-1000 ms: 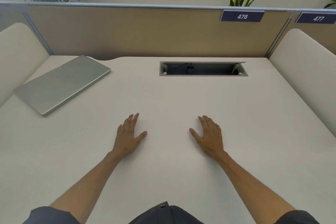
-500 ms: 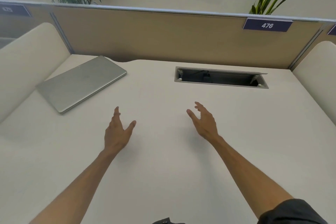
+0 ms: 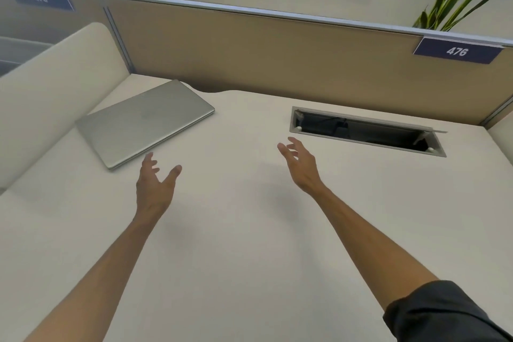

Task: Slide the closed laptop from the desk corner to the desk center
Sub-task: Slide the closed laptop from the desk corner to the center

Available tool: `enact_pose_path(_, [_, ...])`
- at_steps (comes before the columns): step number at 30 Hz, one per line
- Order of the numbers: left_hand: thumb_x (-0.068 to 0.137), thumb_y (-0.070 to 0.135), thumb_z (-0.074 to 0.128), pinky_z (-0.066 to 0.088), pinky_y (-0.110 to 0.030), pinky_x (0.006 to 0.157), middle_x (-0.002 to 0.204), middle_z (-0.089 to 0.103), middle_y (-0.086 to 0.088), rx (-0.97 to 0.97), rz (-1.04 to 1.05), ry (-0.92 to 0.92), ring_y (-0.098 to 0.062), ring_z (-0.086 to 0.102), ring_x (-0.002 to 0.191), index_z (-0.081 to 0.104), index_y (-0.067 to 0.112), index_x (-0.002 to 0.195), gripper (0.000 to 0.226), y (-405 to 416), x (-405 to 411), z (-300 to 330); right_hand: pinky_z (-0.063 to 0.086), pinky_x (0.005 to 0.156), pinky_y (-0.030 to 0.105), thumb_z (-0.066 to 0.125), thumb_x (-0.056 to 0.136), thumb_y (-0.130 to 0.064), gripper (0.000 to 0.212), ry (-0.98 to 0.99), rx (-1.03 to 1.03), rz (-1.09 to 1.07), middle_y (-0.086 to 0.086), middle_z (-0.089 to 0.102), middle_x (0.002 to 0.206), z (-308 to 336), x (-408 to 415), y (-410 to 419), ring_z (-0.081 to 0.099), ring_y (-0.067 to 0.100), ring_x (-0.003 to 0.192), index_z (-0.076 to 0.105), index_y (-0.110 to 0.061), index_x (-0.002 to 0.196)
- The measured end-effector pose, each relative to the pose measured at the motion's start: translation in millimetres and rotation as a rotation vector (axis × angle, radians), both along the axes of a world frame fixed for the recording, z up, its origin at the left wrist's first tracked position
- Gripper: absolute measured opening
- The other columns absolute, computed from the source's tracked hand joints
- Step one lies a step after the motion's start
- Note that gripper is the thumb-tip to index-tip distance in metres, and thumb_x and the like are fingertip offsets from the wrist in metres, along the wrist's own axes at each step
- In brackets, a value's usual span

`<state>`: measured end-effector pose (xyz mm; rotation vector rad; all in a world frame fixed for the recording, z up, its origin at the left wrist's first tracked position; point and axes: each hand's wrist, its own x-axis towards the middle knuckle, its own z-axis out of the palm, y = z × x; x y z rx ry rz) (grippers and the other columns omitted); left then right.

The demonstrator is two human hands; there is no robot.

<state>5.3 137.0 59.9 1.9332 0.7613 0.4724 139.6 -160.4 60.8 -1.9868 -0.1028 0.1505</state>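
Observation:
A closed silver laptop [image 3: 144, 122] lies flat and turned at an angle in the far left corner of the cream desk [image 3: 249, 244]. My left hand [image 3: 156, 180] hovers above the desk just short of the laptop's near corner, fingers spread, holding nothing. My right hand [image 3: 301, 164] is raised over the desk's middle, to the right of the laptop and apart from it, fingers also apart and empty.
An open cable hatch [image 3: 366, 132] is cut into the desk at the back right. A tan partition [image 3: 277, 55] with the label 476 [image 3: 456, 50] closes the back. Cream side panels [image 3: 55, 91] flank the desk. Plants stand behind the partition.
Both hands have lifted off the desk and moved forward and left toward the laptop. The view has swung left. The laptop has not moved.

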Motion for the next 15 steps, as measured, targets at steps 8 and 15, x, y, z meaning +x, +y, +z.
enact_pose_path(8, [0.087,0.038,0.067,0.036,-0.031,0.093,0.139,0.051,-0.004,-0.019,0.085,-0.014,-0.02,0.05,0.123,0.034,0.02,0.146,0.07,42,9,-2,0.045,0.096,0.033,0.052,0.09,-0.062,0.062,0.015,0.015,0.06,0.0,0.058,0.13,0,26,56,0.056,0.018,0.114,0.047,-0.026,0.141])
enact_pose_path(15, [0.087,0.038,0.067,0.036,-0.031,0.096,0.139,0.05,-0.007,-0.025,0.135,-0.006,-0.022,0.048,0.126,0.034,0.02,0.146,0.07,74,19,-6,0.043,0.089,0.029,0.051,0.09,-0.063,0.062,0.009,0.007,0.124,-0.001,0.058,0.129,2,50,102,0.056,0.017,0.11,0.047,-0.026,0.14])
